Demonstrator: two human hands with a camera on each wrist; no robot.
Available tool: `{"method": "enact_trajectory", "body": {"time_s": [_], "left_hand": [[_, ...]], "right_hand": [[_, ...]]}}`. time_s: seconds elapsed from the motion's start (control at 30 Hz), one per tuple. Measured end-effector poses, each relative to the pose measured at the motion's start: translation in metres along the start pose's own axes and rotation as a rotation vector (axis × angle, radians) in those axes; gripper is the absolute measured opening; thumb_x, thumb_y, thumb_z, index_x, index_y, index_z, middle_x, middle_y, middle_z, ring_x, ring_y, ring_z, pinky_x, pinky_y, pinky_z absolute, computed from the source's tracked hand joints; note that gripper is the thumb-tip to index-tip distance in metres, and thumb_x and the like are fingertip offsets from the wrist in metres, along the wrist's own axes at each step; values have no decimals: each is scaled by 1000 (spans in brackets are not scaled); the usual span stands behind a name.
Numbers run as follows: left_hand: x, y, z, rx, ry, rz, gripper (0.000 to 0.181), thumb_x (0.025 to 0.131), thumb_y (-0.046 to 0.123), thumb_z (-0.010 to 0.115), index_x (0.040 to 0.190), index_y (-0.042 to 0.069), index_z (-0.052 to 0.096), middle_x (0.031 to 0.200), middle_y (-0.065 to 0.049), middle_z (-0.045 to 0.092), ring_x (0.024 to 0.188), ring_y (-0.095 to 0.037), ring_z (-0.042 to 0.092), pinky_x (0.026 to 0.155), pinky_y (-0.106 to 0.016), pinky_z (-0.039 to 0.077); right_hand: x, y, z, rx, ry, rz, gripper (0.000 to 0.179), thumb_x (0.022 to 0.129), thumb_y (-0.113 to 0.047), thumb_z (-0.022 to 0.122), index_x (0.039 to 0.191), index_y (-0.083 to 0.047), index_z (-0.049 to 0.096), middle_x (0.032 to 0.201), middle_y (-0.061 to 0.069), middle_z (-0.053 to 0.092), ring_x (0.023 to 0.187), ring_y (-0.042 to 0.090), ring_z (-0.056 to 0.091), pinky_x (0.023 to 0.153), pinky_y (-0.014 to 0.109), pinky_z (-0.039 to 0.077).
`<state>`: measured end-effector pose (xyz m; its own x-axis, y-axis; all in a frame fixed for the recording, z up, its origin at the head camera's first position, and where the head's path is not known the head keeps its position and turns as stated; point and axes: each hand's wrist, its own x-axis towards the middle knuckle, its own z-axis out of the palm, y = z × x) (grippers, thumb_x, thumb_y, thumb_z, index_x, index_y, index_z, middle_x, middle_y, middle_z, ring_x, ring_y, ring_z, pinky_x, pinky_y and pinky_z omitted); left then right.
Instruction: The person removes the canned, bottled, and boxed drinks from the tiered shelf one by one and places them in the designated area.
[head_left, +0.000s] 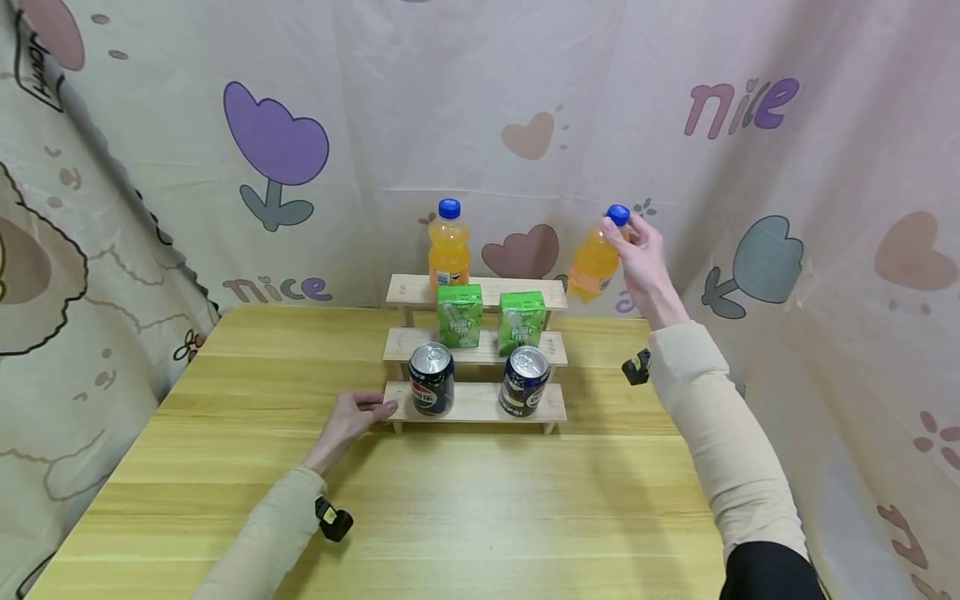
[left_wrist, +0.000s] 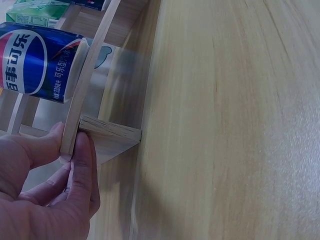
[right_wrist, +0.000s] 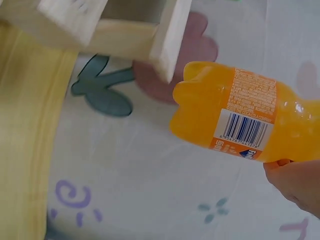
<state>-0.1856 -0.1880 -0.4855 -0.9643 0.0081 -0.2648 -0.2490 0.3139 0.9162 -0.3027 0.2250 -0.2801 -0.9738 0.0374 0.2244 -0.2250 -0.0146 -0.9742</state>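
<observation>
My right hand [head_left: 639, 254] grips an orange soda bottle [head_left: 595, 262] by its upper part, just under the blue cap. The bottle hangs tilted in the air by the right end of the top tier; its barcode label shows in the right wrist view. With thumb and fingers, my left hand [left_wrist: 60, 170] pinches the left end of the bottom tier of a three-tier wooden stand [head_left: 476, 404]. Another orange soda bottle [head_left: 449, 250] stands upright on the top tier. Two green drink cartons [head_left: 460, 317] are on the middle tier. On the bottom tier stand two dark blue Pepsi cans [head_left: 432, 382].
The stand rests on a wood-grain table [head_left: 480, 508] toward its back edge. Behind and at both sides hangs a pale curtain [head_left: 420, 100] printed with flowers, hearts and lettering. A small black camera [head_left: 334, 520] is strapped at the left wrist.
</observation>
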Motion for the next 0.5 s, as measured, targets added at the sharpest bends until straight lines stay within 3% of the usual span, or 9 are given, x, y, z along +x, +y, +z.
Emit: {"method": "enact_trajectory", "body": {"time_s": [0.1, 0.3, 0.5], "left_hand": [[0, -1, -1, 2, 2, 2, 48, 95, 16, 70, 127, -17, 55, 114, -29, 71, 83, -9, 69, 91, -37, 60], [-1, 0, -2, 4, -4, 16, 50, 94, 17, 71, 127, -17, 55, 117, -31, 69, 87, -12, 69, 94, -42, 59], [-3, 1, -1, -17, -16, 12, 48, 95, 17, 70, 127, -16, 56, 115, -28, 70, 85, -12, 69, 93, -40, 59]], "right_hand": [[-6, 6, -15, -24, 36, 35, 18, 96, -32, 66, 112, -24, 68, 115, -8, 62, 120, 14, 46, 130, 52, 10], [-15, 28, -43, -110, 108, 107, 27, 95, -40, 66, 119, -27, 65, 113, -12, 58, 117, 14, 45, 128, 58, 11], [-22, 52, -66, -106, 142, 152, 14, 97, -35, 65, 109, -28, 64, 109, -13, 58, 114, 9, 46, 130, 53, 12]]}}
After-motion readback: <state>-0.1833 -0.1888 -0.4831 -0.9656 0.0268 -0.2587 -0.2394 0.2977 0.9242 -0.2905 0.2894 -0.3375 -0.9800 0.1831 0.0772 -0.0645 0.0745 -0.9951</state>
